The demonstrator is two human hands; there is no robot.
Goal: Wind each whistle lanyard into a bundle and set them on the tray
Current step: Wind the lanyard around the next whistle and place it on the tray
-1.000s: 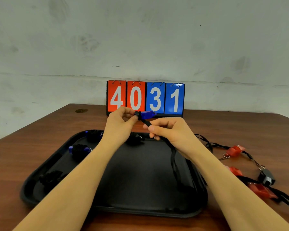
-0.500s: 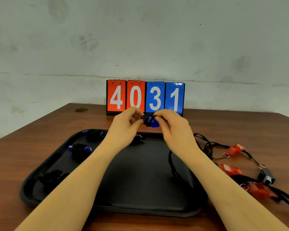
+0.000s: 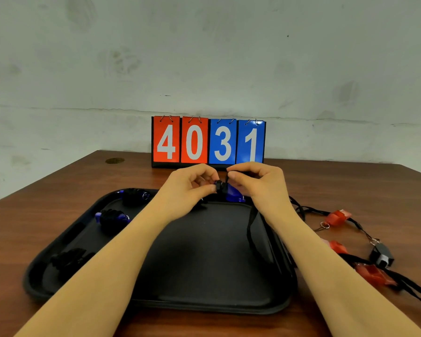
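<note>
Above the far edge of the black tray (image 3: 204,300) my left hand (image 3: 192,186) pinches the blue whistle (image 3: 232,193) at its black end. My right hand (image 3: 258,183) pinches the black lanyard (image 3: 250,229) just above the whistle; the strap hangs down in a loop onto the tray's right side. Wound bundles lie on the tray's left: two with blue whistles (image 3: 134,197) (image 3: 112,218) and one all black (image 3: 69,260). Another dark bundle is partly hidden behind my left hand.
Right of the tray lie loose whistles on tangled black lanyards: red ones (image 3: 337,217) (image 3: 338,246) (image 3: 374,274) and a black one (image 3: 382,256). A flip scoreboard reading 4031 (image 3: 208,142) stands at the table's far edge. Bare wooden table (image 3: 34,215) shows left of the tray.
My hands dropped slightly toward the tray. The right hand came up from the strap to the whistle, laying lanyard around it; the whistle now hangs with its blue body pointing down.
</note>
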